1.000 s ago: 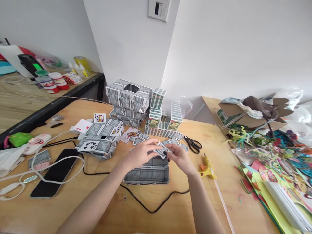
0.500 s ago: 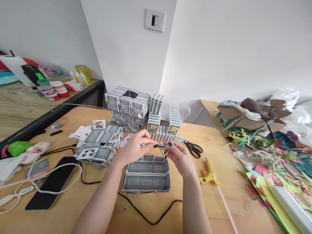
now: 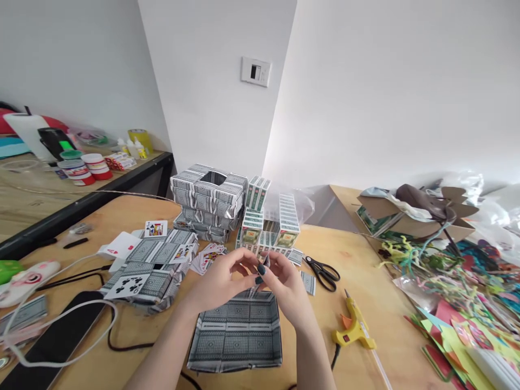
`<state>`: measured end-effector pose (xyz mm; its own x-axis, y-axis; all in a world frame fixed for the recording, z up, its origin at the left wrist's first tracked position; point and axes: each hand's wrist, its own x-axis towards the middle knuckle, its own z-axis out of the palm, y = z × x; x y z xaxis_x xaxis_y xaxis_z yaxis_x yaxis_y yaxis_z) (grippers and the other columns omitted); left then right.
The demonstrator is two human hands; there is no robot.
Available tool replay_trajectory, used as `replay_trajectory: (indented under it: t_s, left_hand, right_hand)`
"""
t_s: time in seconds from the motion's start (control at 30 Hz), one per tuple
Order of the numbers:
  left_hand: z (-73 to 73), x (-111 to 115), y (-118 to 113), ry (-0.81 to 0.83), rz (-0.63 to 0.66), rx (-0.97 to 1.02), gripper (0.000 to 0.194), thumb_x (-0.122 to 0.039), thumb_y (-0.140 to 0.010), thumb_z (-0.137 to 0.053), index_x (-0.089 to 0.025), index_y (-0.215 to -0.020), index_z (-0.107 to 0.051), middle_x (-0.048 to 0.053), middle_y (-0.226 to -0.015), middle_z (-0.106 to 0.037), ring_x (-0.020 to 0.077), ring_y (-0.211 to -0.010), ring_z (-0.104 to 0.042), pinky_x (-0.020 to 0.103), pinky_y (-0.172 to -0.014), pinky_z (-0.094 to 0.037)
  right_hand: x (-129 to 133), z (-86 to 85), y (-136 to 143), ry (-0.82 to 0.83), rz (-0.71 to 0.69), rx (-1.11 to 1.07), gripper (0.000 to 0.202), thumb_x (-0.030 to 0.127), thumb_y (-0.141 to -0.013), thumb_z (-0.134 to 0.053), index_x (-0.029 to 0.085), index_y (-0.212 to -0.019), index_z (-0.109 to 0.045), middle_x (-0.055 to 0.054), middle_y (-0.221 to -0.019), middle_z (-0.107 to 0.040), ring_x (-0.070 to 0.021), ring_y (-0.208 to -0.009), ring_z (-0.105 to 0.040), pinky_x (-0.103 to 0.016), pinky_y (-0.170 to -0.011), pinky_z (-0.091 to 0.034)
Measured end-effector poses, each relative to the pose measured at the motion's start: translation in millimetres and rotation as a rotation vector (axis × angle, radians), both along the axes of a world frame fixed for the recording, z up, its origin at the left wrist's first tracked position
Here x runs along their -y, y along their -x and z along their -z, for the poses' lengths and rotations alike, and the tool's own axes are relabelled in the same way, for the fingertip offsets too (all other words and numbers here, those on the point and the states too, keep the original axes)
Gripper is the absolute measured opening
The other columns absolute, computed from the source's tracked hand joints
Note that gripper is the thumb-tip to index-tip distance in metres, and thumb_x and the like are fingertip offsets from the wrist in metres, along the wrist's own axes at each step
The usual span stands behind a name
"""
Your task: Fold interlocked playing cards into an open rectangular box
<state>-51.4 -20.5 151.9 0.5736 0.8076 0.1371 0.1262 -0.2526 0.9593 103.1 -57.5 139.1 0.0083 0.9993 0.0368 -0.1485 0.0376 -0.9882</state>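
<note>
My left hand (image 3: 228,277) and my right hand (image 3: 285,284) meet above the far edge of an open tray made of grey-backed playing cards (image 3: 235,342). Between them, pinched in the fingertips of both, is a playing card (image 3: 266,260), seen nearly edge-on and mostly covered by fingers. Dark nail polish shows on both thumbs. Loose face-up cards (image 3: 211,258) fan out just beyond my left hand. To the right of my right hand lies one grey-backed card (image 3: 309,283).
Card-covered boxes (image 3: 209,197) and stacked card packs (image 3: 252,227) stand at the back. Left are another card-covered box (image 3: 156,271), a phone (image 3: 57,341) and cables. Scissors (image 3: 323,272) and a yellow glue gun (image 3: 354,327) lie right, with craft scraps (image 3: 430,271) beyond.
The view has tipped up, so the table things sit lower in the picture. My hands have drawn closer together and turned the card from lying flat to more upright.
</note>
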Motion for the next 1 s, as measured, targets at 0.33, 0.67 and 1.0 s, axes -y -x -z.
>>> replay_trajectory:
  t_s: [0.33, 0.67, 1.0]
  left_hand:
    - [0.3, 1, 8, 0.058, -0.050, -0.024, 0.033, -0.032, -0.083, -0.045, -0.021, -0.113, -0.052, 0.006, -0.112, -0.059, 0.0193, -0.101, -0.055, 0.031, -0.085, -0.047]
    - [-1.2, 8, 10, -0.176, -0.186, -0.251, 0.036, -0.032, -0.086, -0.038, -0.023, -0.117, -0.053, 0.003, -0.098, -0.066, 0.0162, -0.085, -0.060, 0.026, -0.074, -0.050]
    - [-0.2, 18, 6, -0.515, -0.146, -0.316, 0.034, -0.026, -0.086, -0.040, -0.030, -0.117, -0.051, 0.001, -0.128, -0.047, 0.0185, -0.112, -0.049, 0.036, -0.092, -0.044]
  right_hand:
    - [-1, 2.5, -6, -0.003, -0.056, 0.083, 0.035, 0.038, -0.075, -0.058, 0.021, -0.105, -0.060, -0.006, -0.099, -0.055, -0.0159, -0.080, -0.058, -0.030, -0.069, -0.053]
    - [2, -0.4, 0, 0.026, -0.018, 0.102, 0.036, 0.042, -0.077, -0.054, 0.020, -0.105, -0.062, -0.005, -0.097, -0.060, -0.0181, -0.083, -0.058, -0.032, -0.068, -0.055]
    - [3, -0.2, 3, 0.008, 0.030, -0.095, 0.030, 0.040, -0.075, -0.058, 0.017, -0.094, -0.063, -0.004, -0.083, -0.064, -0.0158, -0.071, -0.060, -0.029, -0.061, -0.053]
